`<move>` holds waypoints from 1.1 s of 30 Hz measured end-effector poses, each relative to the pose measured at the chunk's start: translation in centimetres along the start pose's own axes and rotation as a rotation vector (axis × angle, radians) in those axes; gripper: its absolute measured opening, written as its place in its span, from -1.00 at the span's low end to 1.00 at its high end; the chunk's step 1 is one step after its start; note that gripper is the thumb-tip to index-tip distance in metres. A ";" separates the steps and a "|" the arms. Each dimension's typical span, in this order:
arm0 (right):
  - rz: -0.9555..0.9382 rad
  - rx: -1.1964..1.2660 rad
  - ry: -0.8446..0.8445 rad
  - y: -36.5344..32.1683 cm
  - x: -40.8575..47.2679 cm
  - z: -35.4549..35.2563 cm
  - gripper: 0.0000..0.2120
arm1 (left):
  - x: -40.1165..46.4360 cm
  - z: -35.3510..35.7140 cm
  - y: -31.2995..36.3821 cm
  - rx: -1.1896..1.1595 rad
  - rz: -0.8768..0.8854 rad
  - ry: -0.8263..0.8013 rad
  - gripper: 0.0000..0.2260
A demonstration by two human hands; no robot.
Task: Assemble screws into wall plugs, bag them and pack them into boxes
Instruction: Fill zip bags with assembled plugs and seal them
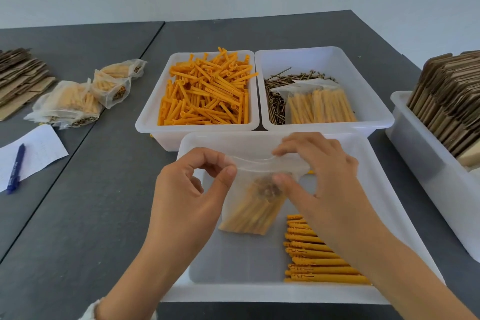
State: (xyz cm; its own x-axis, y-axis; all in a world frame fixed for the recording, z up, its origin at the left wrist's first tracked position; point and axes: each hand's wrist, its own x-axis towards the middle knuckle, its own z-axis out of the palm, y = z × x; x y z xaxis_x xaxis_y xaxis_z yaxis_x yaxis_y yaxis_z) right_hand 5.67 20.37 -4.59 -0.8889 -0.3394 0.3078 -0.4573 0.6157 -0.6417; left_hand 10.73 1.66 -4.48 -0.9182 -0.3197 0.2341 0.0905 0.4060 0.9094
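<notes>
Sealing: bag (255, 200) of plugged screws, hanging over near tray (259, 291).
Left hand (189, 189): thumb and forefinger pinched on bag's top left corner.
Right hand (319, 169): fingers clamped on top edge, right of left pinch.
Below grip: bundle tilted, heads up.
Risk: strip half-closed, or slipping film, spilling plugs onto loose row (319, 260) below right.

- near tray (405, 228) set in front of plug tray (148, 122) at left and screw tray (374, 101) at right
- filled bags (78, 99) laid far left
- cardboard bin (415, 143) placed far right
</notes>
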 end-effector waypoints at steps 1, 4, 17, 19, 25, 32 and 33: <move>-0.055 -0.028 -0.015 -0.5 0.2 0.2 -0.81 | -0.1 0.1 0.2 0.021 0.023 0.003 -0.87; -0.165 -0.061 -0.047 -2.0 1.2 1.1 -0.83 | -0.5 0.6 0.8 0.077 0.076 0.018 -0.86; -0.169 0.025 -0.082 -1.0 1.0 -1.8 -0.88 | -0.8 -0.2 3.5 0.109 0.271 0.041 -0.87; -0.155 -0.041 -0.056 -0.2 0.8 -2.5 -0.89 | -0.5 -0.3 4.4 0.093 0.286 0.038 -0.87; -0.137 -0.140 0.033 2.1 0.0 -4.8 -0.89 | 0.6 0.2 7.0 0.101 0.357 0.043 -0.90; -0.040 -0.161 0.122 4.9 -0.5 -9.4 -0.79 | 6.7 2.1 10.7 0.017 0.355 0.056 -0.79; -0.014 -0.151 0.162 5.5 -1.3 -10.4 -0.81 | 8.2 2.3 11.6 -0.007 0.383 0.078 -0.82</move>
State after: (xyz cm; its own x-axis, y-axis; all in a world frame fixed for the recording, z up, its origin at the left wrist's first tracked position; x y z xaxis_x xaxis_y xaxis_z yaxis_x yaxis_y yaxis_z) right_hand 4.03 31.55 -1.20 -0.8699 -0.2372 0.4324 -0.4574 0.7156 -0.5279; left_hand 3.36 5.72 7.23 -0.7855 -0.2103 0.5820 0.4237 0.5025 0.7536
